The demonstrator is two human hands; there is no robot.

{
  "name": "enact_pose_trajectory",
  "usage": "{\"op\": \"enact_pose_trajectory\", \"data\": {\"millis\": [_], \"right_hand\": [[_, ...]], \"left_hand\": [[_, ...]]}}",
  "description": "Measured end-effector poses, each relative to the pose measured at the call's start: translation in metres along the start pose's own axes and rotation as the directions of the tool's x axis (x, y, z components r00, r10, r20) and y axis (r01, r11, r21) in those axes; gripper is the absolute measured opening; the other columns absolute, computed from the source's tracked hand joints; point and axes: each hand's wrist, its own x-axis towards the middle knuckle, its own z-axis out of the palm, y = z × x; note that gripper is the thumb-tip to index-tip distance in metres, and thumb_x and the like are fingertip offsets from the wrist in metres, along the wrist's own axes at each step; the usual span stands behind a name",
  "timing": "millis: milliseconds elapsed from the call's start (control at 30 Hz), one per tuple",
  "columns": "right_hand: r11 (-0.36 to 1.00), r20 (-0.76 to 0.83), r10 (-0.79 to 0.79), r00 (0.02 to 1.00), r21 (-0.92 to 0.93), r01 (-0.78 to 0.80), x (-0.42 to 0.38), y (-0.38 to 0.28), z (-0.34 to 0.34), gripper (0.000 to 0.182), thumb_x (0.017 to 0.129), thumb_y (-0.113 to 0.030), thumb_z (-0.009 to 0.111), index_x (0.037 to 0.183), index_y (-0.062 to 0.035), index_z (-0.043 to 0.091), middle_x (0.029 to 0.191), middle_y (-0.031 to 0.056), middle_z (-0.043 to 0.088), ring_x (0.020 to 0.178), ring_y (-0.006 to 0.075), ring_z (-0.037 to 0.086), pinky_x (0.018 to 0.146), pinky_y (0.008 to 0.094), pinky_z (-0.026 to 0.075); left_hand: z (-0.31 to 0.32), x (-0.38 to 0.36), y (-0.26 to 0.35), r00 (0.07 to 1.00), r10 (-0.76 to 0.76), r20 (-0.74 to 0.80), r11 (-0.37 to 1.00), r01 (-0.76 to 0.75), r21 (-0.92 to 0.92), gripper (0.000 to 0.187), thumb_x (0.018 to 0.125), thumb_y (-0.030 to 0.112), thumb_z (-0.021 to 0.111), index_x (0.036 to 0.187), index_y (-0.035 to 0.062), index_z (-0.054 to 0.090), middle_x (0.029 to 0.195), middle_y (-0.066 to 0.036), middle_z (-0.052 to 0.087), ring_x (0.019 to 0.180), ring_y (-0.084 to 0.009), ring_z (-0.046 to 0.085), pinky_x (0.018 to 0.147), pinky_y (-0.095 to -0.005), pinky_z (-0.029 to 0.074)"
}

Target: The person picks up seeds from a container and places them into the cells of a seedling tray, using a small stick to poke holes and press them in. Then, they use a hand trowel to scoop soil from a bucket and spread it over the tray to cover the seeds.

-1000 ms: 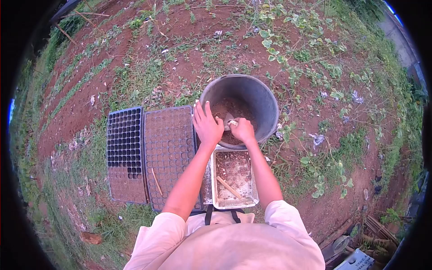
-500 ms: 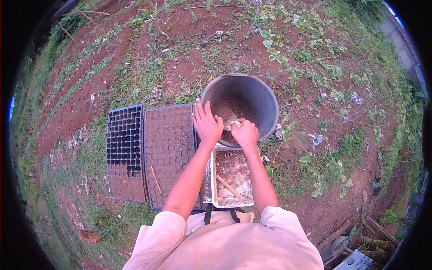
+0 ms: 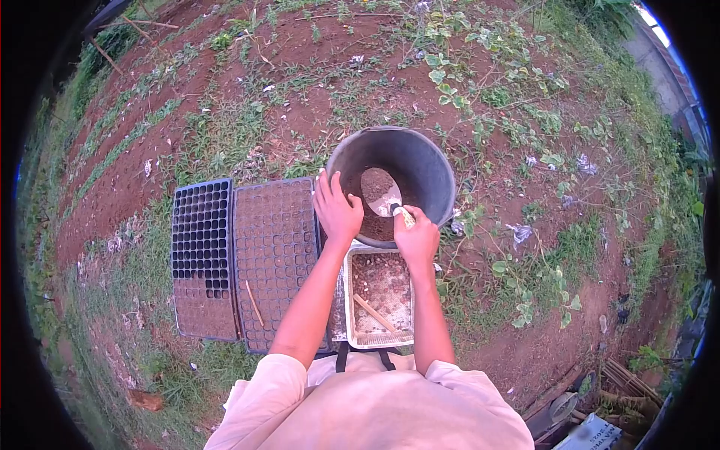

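Note:
My right hand (image 3: 417, 235) is closed around the pale handle of a trowel (image 3: 385, 205) inside a dark bucket (image 3: 431, 165). The trowel's rounded blade carries brown soil, and more loose soil lies at the bottom of the bucket. At the bucket's left rim, my left hand (image 3: 337, 214) rests with its fingers stretched out and the thumb apart. Below the bucket sits a white basket-like tray (image 3: 347, 300) holding bits of soil and a small wooden stick (image 3: 373, 313).
Left of the bucket lie two seedling trays: a soil-filled one (image 3: 276, 247) with a thin stick (image 3: 255, 302) on it, and one (image 3: 202, 232) with dark unfilled cells above and soil-filled cells below. Weeds and creeping plants (image 3: 517, 277) grow around on reddish ground.
The trowel's blade has come into clearer view with soil on it, and my right hand has shifted slightly right and down. My left hand stays at the bucket's rim.

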Motion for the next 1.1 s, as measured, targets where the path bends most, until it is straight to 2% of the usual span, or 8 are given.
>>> {"op": "enact_pose_trajectory", "data": {"millis": [200,400,467,567,800,867,967,1100], "right_hand": [[0.995,-0.007,0.006,1.000,-0.099,-0.006,-0.008,-0.004,-0.006,0.030,0.080,-0.031,0.063,0.100,-0.0102,0.072,0.078,0.0235,0.068,0.077,0.0398,0.068,0.073,0.0462,0.054],[0.977,-0.048,-0.164,0.985,-0.147,0.155,-0.012,0.010,-0.004,0.030,0.079,-0.027,0.067,0.104,-0.0109,0.071,0.085,0.0216,0.069,0.083,0.0376,0.068,0.075,0.0441,0.053],[0.964,-0.058,-0.234,0.970,-0.142,0.224,-0.014,0.007,-0.007,0.030,0.079,-0.023,0.067,0.104,-0.0086,0.070,0.088,0.0137,0.070,0.085,0.0300,0.063,0.076,0.0414,0.051],[0.945,-0.047,-0.288,0.957,-0.178,0.275,-0.011,0.011,-0.005,0.030,0.078,-0.023,0.067,0.103,-0.0066,0.070,0.088,0.0106,0.071,0.090,0.0268,0.059,0.083,0.0375,0.045],[0.974,-0.085,-0.193,0.978,-0.140,0.180,-0.005,0.012,0.000,0.029,0.077,-0.025,0.068,0.099,-0.0062,0.073,0.088,0.0141,0.069,0.100,0.0269,0.055,0.096,0.0403,0.034],[0.971,-0.141,-0.218,0.966,-0.136,0.199,-0.004,0.021,0.005,0.029,0.077,-0.026,0.068,0.097,-0.0059,0.074,0.094,0.0183,0.067,0.105,0.0275,0.055,0.101,0.0409,0.032],[0.977,-0.118,-0.199,0.973,-0.098,0.188,-0.003,0.027,0.009,0.029,0.078,-0.026,0.067,0.097,-0.0052,0.074,0.102,0.0211,0.065,0.110,0.0292,0.054,0.107,0.0423,0.028],[0.981,-0.114,-0.192,0.975,-0.062,0.186,-0.013,0.023,0.007,0.029,0.078,-0.026,0.067,0.096,-0.0049,0.074,0.104,0.0212,0.065,0.113,0.0301,0.053,0.111,0.0447,0.026]], "left_hand": [[0.003,-0.001,-0.003,1.000,0.005,-0.021,1.000,-0.005,-0.009,0.057,0.076,0.012,0.057,0.131,0.0025,0.044,0.142,-0.022,0.037,0.131,-0.0399,0.037,0.107,-0.0517,0.030],[0.003,-0.003,-0.004,0.999,0.026,-0.032,1.000,-0.026,0.012,0.056,0.076,0.012,0.057,0.129,0.0021,0.045,0.141,-0.023,0.037,0.130,-0.0414,0.037,0.106,-0.0524,0.031],[0.002,-0.003,-0.003,0.999,0.026,-0.026,1.000,-0.026,0.010,0.055,0.076,0.012,0.057,0.128,0.0019,0.046,0.141,-0.023,0.037,0.130,-0.0412,0.037,0.105,-0.0526,0.031],[0.003,-0.004,-0.003,0.999,0.023,-0.026,0.999,-0.023,0.023,0.053,0.076,0.012,0.056,0.127,0.0017,0.047,0.141,-0.022,0.037,0.129,-0.0409,0.037,0.105,-0.0526,0.032],[0.004,-0.002,-0.004,0.999,0.007,-0.033,1.000,-0.007,0.008,0.051,0.076,0.012,0.056,0.126,0.0015,0.048,0.141,-0.022,0.038,0.129,-0.0414,0.037,0.105,-0.0527,0.031],[0.003,-0.003,-0.004,1.000,0.005,-0.023,1.000,-0.005,0.000,0.051,0.076,0.011,0.056,0.126,0.0016,0.048,0.141,-0.021,0.037,0.130,-0.0420,0.036,0.106,-0.0528,0.031],[0.003,-0.002,-0.004,1.000,-0.013,-0.013,1.000,0.013,-0.025,0.051,0.076,0.010,0.055,0.125,0.0017,0.049,0.141,-0.022,0.037,0.129,-0.0423,0.036,0.107,-0.0533,0.030],[0.001,-0.004,-0.009,1.000,0.000,0.018,0.996,0.001,-0.090,0.051,0.078,0.011,0.056,0.128,0.0016,0.046,0.143,-0.023,0.035,0.130,-0.0437,0.035,0.108,-0.0538,0.029]]}}
